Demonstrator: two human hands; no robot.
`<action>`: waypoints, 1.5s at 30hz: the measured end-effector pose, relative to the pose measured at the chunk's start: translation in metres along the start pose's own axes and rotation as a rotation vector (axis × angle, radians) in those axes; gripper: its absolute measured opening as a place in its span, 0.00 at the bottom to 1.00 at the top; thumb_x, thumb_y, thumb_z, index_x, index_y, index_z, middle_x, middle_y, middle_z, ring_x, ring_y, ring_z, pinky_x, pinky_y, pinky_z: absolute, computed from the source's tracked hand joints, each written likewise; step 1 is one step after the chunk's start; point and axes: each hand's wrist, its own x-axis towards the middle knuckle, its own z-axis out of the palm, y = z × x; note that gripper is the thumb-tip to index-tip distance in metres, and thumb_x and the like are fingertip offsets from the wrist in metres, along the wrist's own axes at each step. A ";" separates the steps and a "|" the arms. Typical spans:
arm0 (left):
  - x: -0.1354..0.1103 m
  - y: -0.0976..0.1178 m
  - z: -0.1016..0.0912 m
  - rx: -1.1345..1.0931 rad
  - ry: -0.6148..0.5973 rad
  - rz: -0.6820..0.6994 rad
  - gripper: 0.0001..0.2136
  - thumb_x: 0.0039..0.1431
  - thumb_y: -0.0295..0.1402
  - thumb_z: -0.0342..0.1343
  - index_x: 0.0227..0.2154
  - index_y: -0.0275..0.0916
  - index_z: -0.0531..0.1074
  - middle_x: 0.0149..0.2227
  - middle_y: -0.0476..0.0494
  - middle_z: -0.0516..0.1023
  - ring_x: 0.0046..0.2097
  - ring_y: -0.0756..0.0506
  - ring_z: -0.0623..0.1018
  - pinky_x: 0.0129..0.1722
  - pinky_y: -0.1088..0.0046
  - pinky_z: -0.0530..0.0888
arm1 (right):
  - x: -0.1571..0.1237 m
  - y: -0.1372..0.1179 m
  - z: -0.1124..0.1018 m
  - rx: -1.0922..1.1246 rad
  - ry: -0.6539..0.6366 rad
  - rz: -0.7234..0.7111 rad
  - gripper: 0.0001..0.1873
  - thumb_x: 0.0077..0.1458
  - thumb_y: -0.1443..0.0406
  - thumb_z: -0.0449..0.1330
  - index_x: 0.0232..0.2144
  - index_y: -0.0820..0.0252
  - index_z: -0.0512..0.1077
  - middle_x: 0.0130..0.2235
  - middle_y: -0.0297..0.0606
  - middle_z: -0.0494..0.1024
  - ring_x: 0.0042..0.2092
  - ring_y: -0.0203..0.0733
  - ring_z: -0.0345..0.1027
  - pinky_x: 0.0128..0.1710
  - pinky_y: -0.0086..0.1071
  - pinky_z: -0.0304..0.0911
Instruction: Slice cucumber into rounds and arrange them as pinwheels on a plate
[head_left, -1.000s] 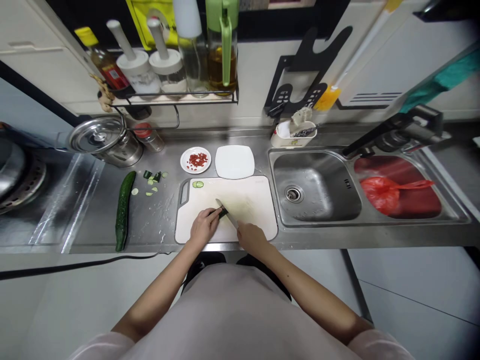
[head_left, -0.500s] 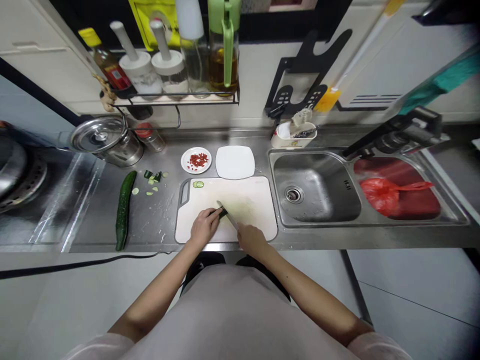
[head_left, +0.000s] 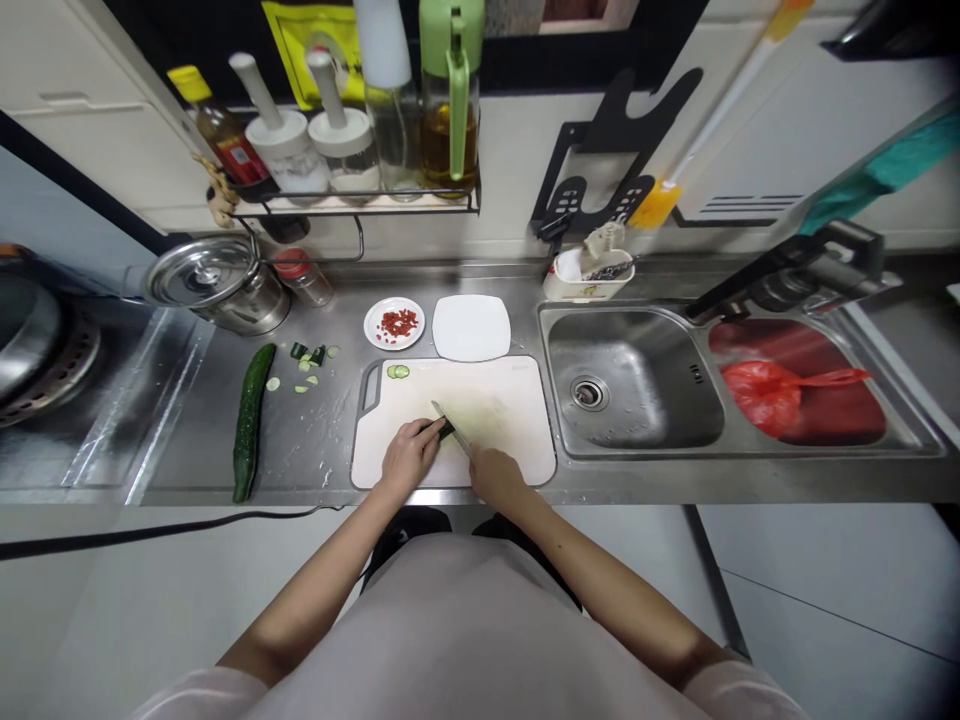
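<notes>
On the white cutting board (head_left: 517, 400), my left hand (head_left: 409, 456) is closed on a short dark green piece of cucumber (head_left: 445, 428), partly hidden by the fingers. My right hand (head_left: 496, 478) grips a knife (head_left: 454, 432) by its handle, which the fist hides. The blade slants up and left, against the right side of the cucumber piece. Two pale green cucumber slices (head_left: 398, 371) lie near the board's upper left corner. A whole cucumber (head_left: 252, 424) rests on the steel counter to the left, with several cut scraps (head_left: 307, 357) beside it.
Behind the board stand a small plate of red berries (head_left: 394, 324) and a white square plate (head_left: 471, 328). The sink (head_left: 634, 380) is to the right, with a red plastic bag (head_left: 765, 395) in its second basin. A lidded steel pot (head_left: 217, 285) and a condiment rack (head_left: 360, 205) are at the back left.
My right hand and the knife have shifted slightly to the left, toward the cucumber piece. My left hand stays nearly in place. The whole view has shifted a little.
</notes>
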 end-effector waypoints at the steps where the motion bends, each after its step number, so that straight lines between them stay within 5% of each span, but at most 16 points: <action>1: 0.000 0.000 0.000 0.000 -0.004 -0.003 0.17 0.66 0.32 0.47 0.55 0.45 0.72 0.47 0.42 0.76 0.46 0.45 0.74 0.48 0.66 0.73 | 0.001 -0.001 0.001 0.000 0.002 -0.001 0.18 0.64 0.71 0.43 0.49 0.66 0.69 0.42 0.52 0.79 0.46 0.48 0.74 0.41 0.34 0.65; 14: 0.004 0.002 -0.004 0.011 -0.024 -0.032 0.16 0.65 0.32 0.48 0.53 0.46 0.73 0.44 0.44 0.77 0.45 0.46 0.76 0.46 0.69 0.74 | 0.000 0.006 0.004 0.062 0.017 0.033 0.15 0.65 0.67 0.45 0.48 0.63 0.67 0.40 0.47 0.79 0.44 0.45 0.74 0.37 0.31 0.59; 21: -0.001 0.009 -0.008 0.102 -0.019 -0.048 0.17 0.65 0.35 0.49 0.55 0.48 0.71 0.47 0.44 0.77 0.46 0.45 0.76 0.46 0.69 0.74 | 0.001 0.022 -0.006 0.078 0.126 0.020 0.14 0.66 0.64 0.45 0.45 0.60 0.68 0.39 0.42 0.79 0.40 0.42 0.73 0.32 0.30 0.51; 35: -0.006 0.012 -0.014 0.077 -0.012 -0.067 0.21 0.61 0.39 0.55 0.57 0.48 0.67 0.50 0.43 0.76 0.50 0.42 0.75 0.50 0.64 0.73 | -0.003 0.028 -0.007 0.000 0.206 0.065 0.21 0.68 0.61 0.40 0.56 0.55 0.66 0.40 0.42 0.80 0.42 0.44 0.74 0.37 0.31 0.57; 39: -0.009 0.012 -0.015 0.010 0.074 -0.097 0.19 0.61 0.41 0.55 0.54 0.46 0.70 0.49 0.42 0.76 0.50 0.42 0.75 0.51 0.63 0.72 | -0.003 0.032 -0.005 0.009 0.298 0.067 0.21 0.68 0.61 0.42 0.58 0.53 0.66 0.41 0.40 0.79 0.41 0.43 0.74 0.37 0.31 0.57; 45: 0.004 0.005 -0.037 -0.100 0.372 -0.336 0.12 0.64 0.40 0.50 0.44 0.41 0.73 0.43 0.41 0.77 0.48 0.42 0.75 0.50 0.62 0.72 | -0.003 0.041 -0.006 -0.084 0.481 0.040 0.22 0.63 0.63 0.51 0.59 0.56 0.66 0.38 0.41 0.76 0.41 0.43 0.69 0.41 0.31 0.55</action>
